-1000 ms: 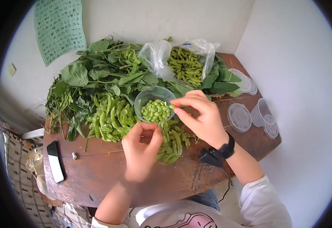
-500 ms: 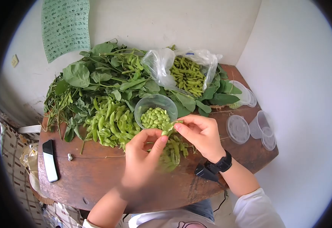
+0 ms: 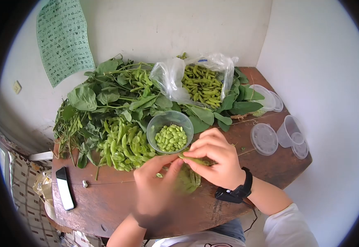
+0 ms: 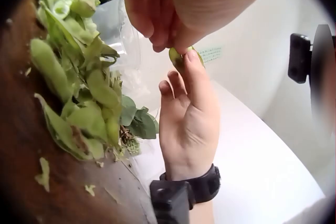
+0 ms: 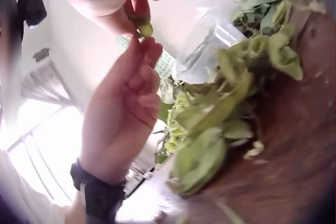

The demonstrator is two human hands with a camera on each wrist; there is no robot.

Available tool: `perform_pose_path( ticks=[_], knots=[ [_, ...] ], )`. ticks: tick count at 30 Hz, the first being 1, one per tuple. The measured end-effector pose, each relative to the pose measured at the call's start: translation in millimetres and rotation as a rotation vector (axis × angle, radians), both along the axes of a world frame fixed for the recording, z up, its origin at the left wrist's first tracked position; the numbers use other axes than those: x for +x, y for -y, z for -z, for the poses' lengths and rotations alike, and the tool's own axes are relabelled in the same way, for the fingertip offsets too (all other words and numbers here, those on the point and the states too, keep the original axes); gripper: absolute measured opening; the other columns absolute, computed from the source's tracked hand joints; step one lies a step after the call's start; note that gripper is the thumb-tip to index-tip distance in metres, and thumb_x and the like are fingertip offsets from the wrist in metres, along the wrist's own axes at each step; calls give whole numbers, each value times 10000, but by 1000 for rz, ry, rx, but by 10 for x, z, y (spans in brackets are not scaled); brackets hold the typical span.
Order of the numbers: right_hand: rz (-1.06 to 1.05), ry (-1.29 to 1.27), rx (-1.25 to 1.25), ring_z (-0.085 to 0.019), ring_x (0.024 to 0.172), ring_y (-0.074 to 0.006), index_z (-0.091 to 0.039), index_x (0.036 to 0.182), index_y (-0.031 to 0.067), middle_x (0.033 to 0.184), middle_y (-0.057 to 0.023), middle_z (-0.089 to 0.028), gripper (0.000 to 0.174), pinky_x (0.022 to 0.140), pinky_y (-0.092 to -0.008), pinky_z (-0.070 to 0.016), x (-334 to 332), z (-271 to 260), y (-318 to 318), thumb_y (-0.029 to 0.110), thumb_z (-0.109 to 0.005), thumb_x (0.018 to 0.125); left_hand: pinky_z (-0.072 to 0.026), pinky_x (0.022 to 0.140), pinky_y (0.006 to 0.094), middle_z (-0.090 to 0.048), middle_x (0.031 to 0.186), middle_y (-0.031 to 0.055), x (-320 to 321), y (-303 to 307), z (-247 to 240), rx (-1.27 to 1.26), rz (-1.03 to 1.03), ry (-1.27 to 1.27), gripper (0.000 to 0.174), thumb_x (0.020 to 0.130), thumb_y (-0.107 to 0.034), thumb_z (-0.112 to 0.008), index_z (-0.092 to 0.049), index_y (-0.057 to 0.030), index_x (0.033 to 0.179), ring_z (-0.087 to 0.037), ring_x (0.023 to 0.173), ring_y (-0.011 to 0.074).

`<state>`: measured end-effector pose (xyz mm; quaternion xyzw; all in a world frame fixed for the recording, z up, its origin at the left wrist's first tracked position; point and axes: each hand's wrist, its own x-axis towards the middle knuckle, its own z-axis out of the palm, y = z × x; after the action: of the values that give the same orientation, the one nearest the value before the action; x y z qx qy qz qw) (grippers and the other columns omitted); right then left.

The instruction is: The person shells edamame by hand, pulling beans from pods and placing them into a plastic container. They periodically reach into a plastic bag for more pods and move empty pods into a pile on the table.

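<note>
left hand (image 3: 155, 191) and right hand (image 3: 215, 159) both pinched one pod (image 3: 189, 158) just in front of the bowl (image 3: 150, 131), part-filled with beans (image 3: 170, 138); the bag (image 3: 167, 76) of pods behind it seemed barely started.

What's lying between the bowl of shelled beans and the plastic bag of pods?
Broad green leaves fill that gap, as the head view shows.

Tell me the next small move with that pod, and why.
Probably lift the pod over the bowl and squeeze it open: the left hand and right hand both pinch it just short of the rim, and shelled beans already lie inside.
</note>
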<state>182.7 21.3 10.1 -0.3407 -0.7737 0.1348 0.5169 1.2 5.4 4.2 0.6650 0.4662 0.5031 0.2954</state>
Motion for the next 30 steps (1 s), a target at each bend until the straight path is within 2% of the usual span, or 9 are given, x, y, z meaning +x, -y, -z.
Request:
perform_pose_path(
  ticks=[1, 2, 3, 5, 6, 11, 13, 17, 30],
  knots=[
    [-2, -4, 3, -574, 881, -261, -710, 892, 49, 930, -41, -663, 154, 748, -352, -484, -14, 1, 9, 44, -802, 768, -502, 600, 217, -723, 841, 72, 0, -2, 37, -23, 29, 63, 166, 891, -79, -739, -735, 33, 1013, -638, 712, 90],
    [66, 87, 108, -568, 887, -264, -687, 870, 49, 939, -35, -651, 159, 751, -361, -481, -22, 5, 15, 44, -805, 763, -502, 575, 207, -722, 909, 79, -24, -7, 62, -91, 83, 52, 235, 926, -70, -696, -708, 37, 1135, -638, 715, 77],
    [134, 177, 215, -562, 892, -268, -665, 848, 50, 949, -29, -639, 169, 754, -371, -478, -31, 10, 13, 45, -808, 759, -502, 575, 207, -722, 909, 79, -17, 8, 58, -87, 78, 48, 235, 926, -70, -696, -708, 37, 1135, -638, 715, 77],
    [140, 168, 230, -558, 914, -263, -640, 820, 49, 956, -16, -627, 176, 765, -368, -472, -48, 15, 12, 35, -803, 755, -519, 580, 203, -710, 993, 94, 35, 51, 40, -289, 130, 224, 253, 956, -50, -649, -676, 53, 1186, -637, 712, 76],
    [123, 156, 212, -558, 912, -261, -649, 827, 53, 953, -12, -630, 174, 769, -367, -468, -39, 13, 23, 33, -805, 752, -532, 591, 203, -695, 1039, 101, 33, 53, 50, -280, 147, 182, 272, 967, -18, -617, -649, 58, 1226, -641, 727, 85],
    [40, 61, 131, -563, 909, -257, -684, 864, 71, 948, 3, -641, 179, 791, -364, -456, -8, 34, 12, 17, -804, 742, -545, 634, 217, -699, 1008, 106, 16, 37, 55, -207, 208, 177, 271, 960, 28, -600, -648, 66, 1224, -658, 767, 105],
    [13, 28, 105, -570, 920, -257, -706, 899, 84, 954, 5, -650, 200, 811, -363, -453, 6, 65, 14, 9, -800, 739, -554, 670, 230, -698, 979, 106, 7, 31, 64, -83, 214, 116, 272, 956, 37, -600, -649, 69, 1221, -664, 771, 115],
    [-22, -9, 80, -575, 936, -259, -709, 911, 80, 962, -5, -650, 206, 835, -368, -452, 17, 74, 5, 4, -793, 739, -559, 696, 239, -695, 953, 101, 1, 20, 57, -103, 230, 126, 265, 952, 47, -599, -654, 72, 1209, -666, 773, 120],
    [-45, -89, 68, -583, 949, -256, -712, 914, 67, 968, -31, -647, 195, 830, -379, -460, 11, 140, -20, 15, -790, 743, -539, 657, 245, -688, 907, 98, 10, 34, 85, -176, 188, 239, 223, 971, -8, -606, -666, 85, 1164, -650, 734, 126]
  ],
)
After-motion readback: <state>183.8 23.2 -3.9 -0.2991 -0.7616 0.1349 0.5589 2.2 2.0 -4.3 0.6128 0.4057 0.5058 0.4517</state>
